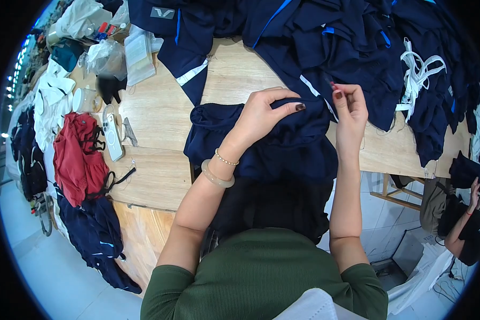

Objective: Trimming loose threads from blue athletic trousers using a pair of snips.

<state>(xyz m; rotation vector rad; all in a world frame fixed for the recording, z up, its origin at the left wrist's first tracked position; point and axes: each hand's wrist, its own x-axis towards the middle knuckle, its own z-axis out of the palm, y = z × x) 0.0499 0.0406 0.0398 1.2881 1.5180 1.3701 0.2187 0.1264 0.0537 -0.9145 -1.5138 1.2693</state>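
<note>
A navy garment (298, 154) lies bunched at the table's near edge and hangs over it toward my lap. My left hand (266, 114) pinches its upper edge between thumb and fingers. Just right of it, my right hand (352, 109) is raised by the garment's right end, thumb and fingers closed on a small reddish thing (333, 85). That thing is slim and mostly covered by the fingers, so its kind cannot be made out.
Navy garments with blue and white trim (325, 37) are heaped along the far side, white straps (418, 72) on top. At left lie a red garment (80, 160), a white phone (112, 136) and plastic bags (106, 58). Another person's hand (474, 197) shows at far right.
</note>
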